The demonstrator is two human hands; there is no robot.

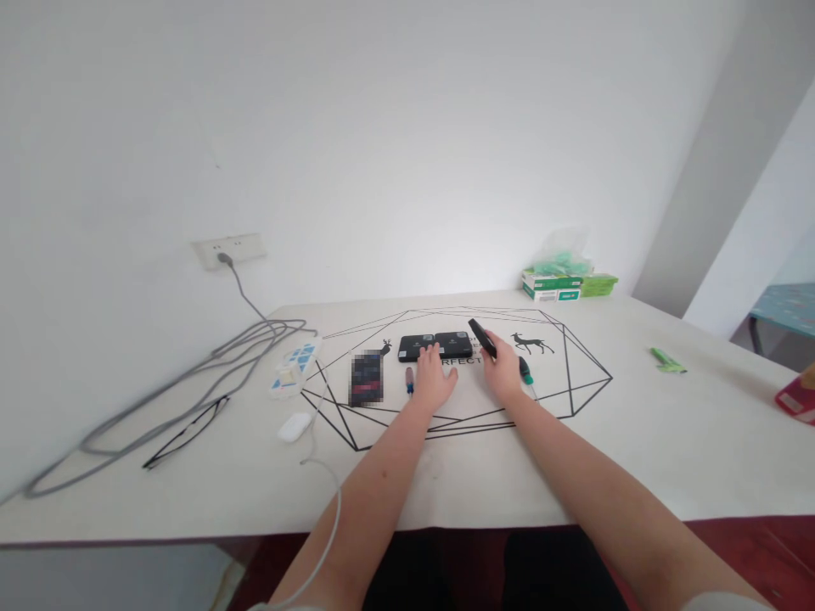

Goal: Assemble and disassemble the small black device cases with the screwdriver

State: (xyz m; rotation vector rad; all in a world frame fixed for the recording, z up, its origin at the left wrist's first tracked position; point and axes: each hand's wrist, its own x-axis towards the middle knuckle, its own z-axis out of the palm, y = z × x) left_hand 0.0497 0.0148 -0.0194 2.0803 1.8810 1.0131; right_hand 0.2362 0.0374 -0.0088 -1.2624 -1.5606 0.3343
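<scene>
Two flat black rectangular devices [454,344] with small white labels lie side by side on the printed table mat. My left hand [434,382] rests over their near edge, fingers stretched out and thumb apart. Raised and tilted just right of them is another flat black device [482,338], gripped by my right hand [503,367]. A screwdriver with a black and green handle [525,371] lies beside my right hand, partly hidden by it. Left of my left hand is a small screwdriver with a reddish, see-through handle [409,378].
A blurred-out phone-like object [366,378] lies left. Beyond it are a power strip [296,368], white charger [295,427], grey cable [159,424] and glasses [186,433]. Green-and-white boxes [551,285] stand back right, a green packet [667,361] nearer, a red box [798,397] far right.
</scene>
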